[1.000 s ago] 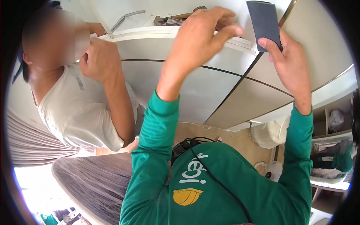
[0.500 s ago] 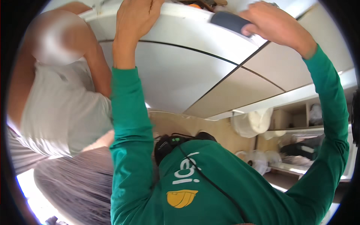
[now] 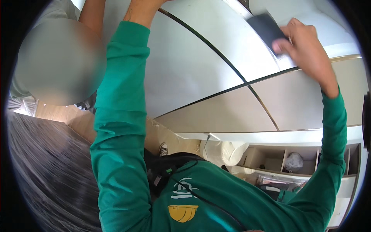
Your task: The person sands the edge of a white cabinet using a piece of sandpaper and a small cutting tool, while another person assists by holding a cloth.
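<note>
The left hand (image 3: 152, 3) has mostly left view, its grip untellable, so work shows only at the right hand (image 3: 307, 42), still clamped on the dark block (image 3: 266, 31) by the white panel (image 3: 216, 31).

One dark block (image 3: 266, 30), two green sleeves (image 3: 123, 116), one co-worker (image 3: 58, 62), apparently one bin (image 3: 222, 154).

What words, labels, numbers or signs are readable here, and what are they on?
Green top: white lettering, partly creased; I won't copy its wording.
Same top: yellow hard-hat emblem, no words distinguishable.
Black gear at the waist: small green mark, too small to read.
Dark flat piece in the right hand: blurred, no lettering distinguishable.
</note>
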Action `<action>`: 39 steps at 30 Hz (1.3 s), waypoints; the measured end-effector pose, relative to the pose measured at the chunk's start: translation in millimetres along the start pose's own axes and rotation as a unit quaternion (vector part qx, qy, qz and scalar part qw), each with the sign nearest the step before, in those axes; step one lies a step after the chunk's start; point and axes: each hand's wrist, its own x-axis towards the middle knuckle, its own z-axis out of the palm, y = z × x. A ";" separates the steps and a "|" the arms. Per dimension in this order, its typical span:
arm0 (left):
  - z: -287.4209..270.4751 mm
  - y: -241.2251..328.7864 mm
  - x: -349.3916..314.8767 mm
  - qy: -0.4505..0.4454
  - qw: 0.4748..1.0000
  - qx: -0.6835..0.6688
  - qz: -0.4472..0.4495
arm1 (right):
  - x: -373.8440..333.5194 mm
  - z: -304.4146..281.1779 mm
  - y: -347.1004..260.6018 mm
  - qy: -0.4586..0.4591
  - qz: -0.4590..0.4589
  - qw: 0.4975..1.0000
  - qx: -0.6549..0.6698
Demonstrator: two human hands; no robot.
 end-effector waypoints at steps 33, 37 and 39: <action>4.3 6.4 -3.4 -0.023 0.999 -0.008 -0.033 | 44.6 29.2 -26.7 0.057 0.072 0.955 0.281; -0.8 5.7 -4.6 -0.045 0.997 -0.037 -0.048 | 46.6 40.7 -29.9 0.069 0.083 0.947 0.302; -4.1 7.6 -5.4 -0.020 0.997 -0.061 -0.044 | 17.4 43.6 -25.0 0.089 0.085 0.940 0.319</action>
